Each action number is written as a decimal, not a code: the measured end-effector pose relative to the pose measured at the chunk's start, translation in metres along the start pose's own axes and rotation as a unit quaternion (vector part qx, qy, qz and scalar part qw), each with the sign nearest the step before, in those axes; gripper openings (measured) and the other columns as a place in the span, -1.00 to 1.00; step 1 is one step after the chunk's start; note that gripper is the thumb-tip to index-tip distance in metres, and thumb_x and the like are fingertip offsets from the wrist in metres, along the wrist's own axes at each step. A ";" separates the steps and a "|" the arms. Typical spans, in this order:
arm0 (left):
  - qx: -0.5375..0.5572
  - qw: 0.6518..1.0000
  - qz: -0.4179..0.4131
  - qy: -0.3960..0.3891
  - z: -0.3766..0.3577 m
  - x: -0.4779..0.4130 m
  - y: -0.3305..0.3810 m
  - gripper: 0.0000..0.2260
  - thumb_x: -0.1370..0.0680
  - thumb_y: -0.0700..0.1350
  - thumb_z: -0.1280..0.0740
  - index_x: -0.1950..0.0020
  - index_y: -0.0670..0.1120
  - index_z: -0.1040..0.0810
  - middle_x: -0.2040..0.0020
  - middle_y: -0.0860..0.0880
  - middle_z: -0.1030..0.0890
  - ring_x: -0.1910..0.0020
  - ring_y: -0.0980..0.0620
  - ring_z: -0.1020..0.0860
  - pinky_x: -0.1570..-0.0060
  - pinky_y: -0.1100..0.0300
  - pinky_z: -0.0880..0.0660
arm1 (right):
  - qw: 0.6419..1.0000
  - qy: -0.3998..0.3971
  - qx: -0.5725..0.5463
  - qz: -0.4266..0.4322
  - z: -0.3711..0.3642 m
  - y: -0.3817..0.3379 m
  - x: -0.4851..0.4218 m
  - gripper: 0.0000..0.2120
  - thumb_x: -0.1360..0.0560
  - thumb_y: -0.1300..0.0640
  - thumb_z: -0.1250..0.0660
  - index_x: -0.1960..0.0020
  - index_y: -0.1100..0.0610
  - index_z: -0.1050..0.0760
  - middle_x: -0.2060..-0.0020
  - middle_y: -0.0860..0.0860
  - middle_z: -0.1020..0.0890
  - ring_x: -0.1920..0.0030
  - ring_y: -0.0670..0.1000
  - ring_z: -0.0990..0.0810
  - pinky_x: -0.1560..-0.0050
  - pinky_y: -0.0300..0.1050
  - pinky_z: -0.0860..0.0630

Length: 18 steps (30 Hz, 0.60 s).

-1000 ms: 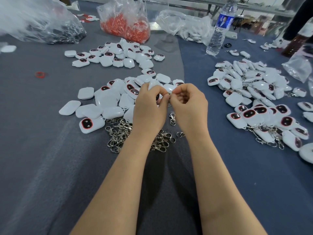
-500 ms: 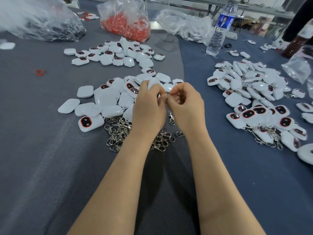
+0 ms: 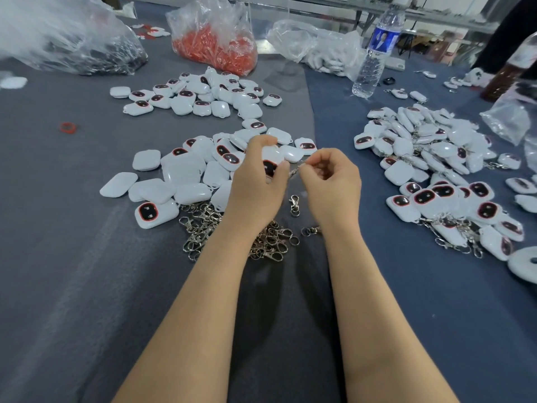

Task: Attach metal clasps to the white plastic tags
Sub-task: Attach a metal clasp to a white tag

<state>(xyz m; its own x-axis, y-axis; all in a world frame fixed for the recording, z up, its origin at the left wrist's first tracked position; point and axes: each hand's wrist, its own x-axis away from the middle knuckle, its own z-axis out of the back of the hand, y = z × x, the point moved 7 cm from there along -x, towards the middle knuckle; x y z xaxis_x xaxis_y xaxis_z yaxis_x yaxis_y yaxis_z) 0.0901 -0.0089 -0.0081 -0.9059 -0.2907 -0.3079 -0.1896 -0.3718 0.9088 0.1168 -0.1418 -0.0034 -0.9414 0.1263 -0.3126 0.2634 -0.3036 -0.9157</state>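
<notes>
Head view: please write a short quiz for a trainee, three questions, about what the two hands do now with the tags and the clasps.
1. True or false: the left hand holds a white tag.
2. The pile of loose clasps lies: A. inside a plastic bag; B. on the grey cloth, near the left forearm; C. beside the bottle.
3. Which hand pinches the clasp being attached?
Key: 1 true; 2 B; 3 the right hand.
</notes>
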 end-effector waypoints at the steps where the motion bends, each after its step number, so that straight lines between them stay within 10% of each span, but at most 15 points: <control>1: 0.021 1.000 0.015 -0.001 0.000 0.000 -0.001 -0.75 -0.55 -0.12 -0.29 -0.16 0.05 -0.31 0.16 0.12 -0.50 0.29 0.12 -0.55 0.29 0.41 -0.42 | 1.000 0.008 0.005 -0.006 0.001 0.002 -0.001 -0.80 -0.38 0.30 -0.29 0.28 0.01 -0.46 0.41 -0.13 -0.47 0.38 -0.17 -0.39 0.24 -0.28 -0.44; 8: 0.031 0.997 0.055 -0.046 -0.008 0.000 -0.007 -0.83 -0.49 -0.09 -0.31 -0.04 -0.03 -0.39 0.27 0.09 -0.47 0.30 0.06 -0.46 0.19 0.16 -0.45 | 1.000 0.010 0.021 -0.005 0.003 0.003 -0.001 -0.81 -0.40 0.28 -0.30 0.27 0.00 -0.46 0.38 -0.11 -0.49 0.39 -0.20 -0.39 0.31 -0.46 -0.35; 18: -0.033 0.999 -0.004 -0.031 -0.002 0.000 -0.002 -0.87 -0.51 -0.12 -0.31 -0.03 0.04 -0.44 0.23 0.21 -0.48 0.27 0.49 -0.41 0.23 0.59 -0.32 | 0.999 -0.023 0.032 0.009 -0.003 0.000 0.000 -0.89 -0.42 0.32 -0.28 0.20 0.15 -0.51 0.35 0.00 -0.50 0.38 -0.18 -0.35 0.33 -0.40 -0.36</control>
<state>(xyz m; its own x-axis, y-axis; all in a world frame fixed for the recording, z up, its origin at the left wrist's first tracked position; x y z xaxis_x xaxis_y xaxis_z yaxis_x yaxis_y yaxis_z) 0.0910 -0.0103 -0.0103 -0.9267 -0.2329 -0.2948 -0.1732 -0.4315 0.8853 0.1171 -0.1387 -0.0044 -0.9456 0.0772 -0.3161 0.2682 -0.3652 -0.8915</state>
